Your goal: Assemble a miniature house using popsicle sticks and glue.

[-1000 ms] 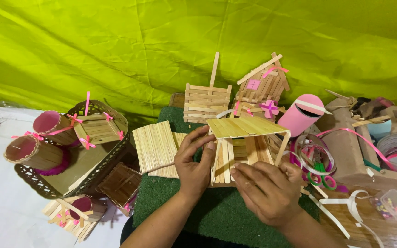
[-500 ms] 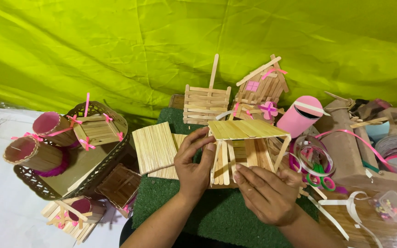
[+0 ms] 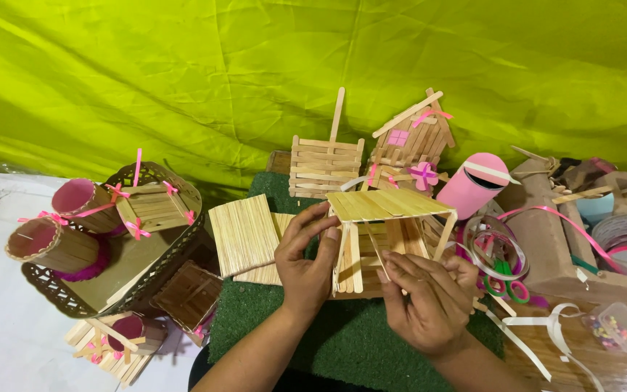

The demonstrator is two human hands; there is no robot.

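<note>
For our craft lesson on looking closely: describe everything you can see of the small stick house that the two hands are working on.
The stick house is built of pale flat wooden craft sticks, unpainted. A flat panel of sticks laid side by side forms its roof, resting on upright sticks, with the front open so the inside shows. It stands upright on a green mat. The left hand grips its left front corner, fingers on the roof edge; the right hand touches its lower front. A loose flat panel of sticks lies just to its left.

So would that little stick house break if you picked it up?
Probably light: the stick house is only thin flat sticks. Likely fragile too, since it has open sides and slim posts under its roof. The left hand and right hand both touch it, which hints it wobbles.
</note>
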